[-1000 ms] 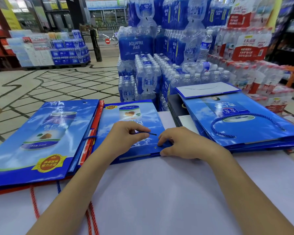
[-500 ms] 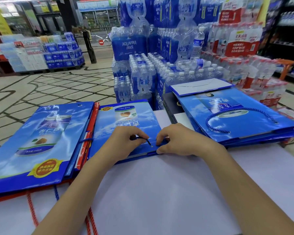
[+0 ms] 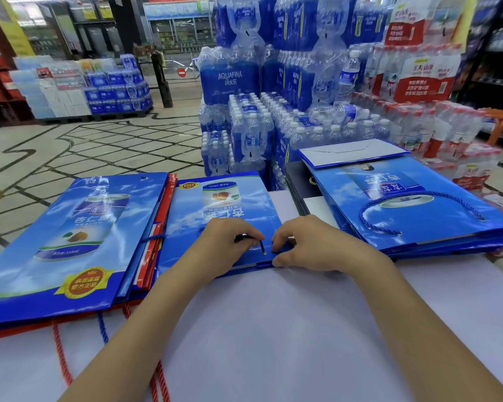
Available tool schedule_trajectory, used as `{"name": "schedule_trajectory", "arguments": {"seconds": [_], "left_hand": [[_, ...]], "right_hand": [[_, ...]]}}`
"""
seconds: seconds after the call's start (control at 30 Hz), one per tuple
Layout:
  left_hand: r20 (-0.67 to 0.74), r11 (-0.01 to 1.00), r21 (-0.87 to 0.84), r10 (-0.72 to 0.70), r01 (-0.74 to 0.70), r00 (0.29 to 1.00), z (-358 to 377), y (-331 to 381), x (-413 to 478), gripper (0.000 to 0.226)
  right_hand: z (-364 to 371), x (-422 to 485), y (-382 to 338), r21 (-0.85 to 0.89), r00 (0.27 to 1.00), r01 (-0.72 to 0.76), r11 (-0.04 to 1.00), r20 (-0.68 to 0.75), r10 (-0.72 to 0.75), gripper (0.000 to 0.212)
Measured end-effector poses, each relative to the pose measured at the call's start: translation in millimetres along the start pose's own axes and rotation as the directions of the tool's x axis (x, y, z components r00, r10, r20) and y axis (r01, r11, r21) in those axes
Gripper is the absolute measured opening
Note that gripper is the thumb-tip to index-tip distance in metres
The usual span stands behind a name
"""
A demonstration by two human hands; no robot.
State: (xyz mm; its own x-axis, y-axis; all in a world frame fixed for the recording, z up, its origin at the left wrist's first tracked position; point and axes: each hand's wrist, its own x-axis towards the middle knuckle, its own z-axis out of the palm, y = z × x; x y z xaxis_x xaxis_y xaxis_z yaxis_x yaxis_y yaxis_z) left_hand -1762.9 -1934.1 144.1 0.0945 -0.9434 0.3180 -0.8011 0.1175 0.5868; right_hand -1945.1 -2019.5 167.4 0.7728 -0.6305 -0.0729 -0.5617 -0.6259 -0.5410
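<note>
A flat blue paper gift bag [image 3: 215, 216] printed with a drink can lies in the middle of the white table [image 3: 273, 329]. My left hand [image 3: 227, 242] pinches the dark tip of a blue cord [image 3: 260, 245], whose end sits at a small metal eyelet [image 3: 264, 252] near the bag's front edge. My right hand [image 3: 311, 245] grips that front edge just right of the eyelet, thumb below and fingers curled on top.
A stack of flat blue and red bags [image 3: 70, 236] lies at the left, with red and blue cords [image 3: 61, 355] trailing over the table. Blue bags with a rope handle [image 3: 413, 210] are piled at the right. Shrink-wrapped water bottle packs [image 3: 259, 117] stand behind the table.
The cord tip in my left hand has tilted down from lying level above the bag into the eyelet. My right hand has stayed on the bag's edge.
</note>
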Motion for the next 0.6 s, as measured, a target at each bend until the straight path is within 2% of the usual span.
{"name": "schedule_trajectory", "arguments": {"seconds": [0.4,0.6], "left_hand": [[0.049,0.999,0.037,0.007,-0.009,0.999,0.3,-0.2,1.2,0.017],[0.143,1.0,0.014,0.007,-0.009,0.99,-2.8,0.6,-1.3,0.021]], "right_hand": [[-1.0,-1.7,-2.3,-0.013,1.0,0.003,1.0,-0.012,-0.003,0.016],[-3.2,-2.5,-3.7,0.043,0.992,0.056,0.997,-0.116,-0.051,0.008]]}}
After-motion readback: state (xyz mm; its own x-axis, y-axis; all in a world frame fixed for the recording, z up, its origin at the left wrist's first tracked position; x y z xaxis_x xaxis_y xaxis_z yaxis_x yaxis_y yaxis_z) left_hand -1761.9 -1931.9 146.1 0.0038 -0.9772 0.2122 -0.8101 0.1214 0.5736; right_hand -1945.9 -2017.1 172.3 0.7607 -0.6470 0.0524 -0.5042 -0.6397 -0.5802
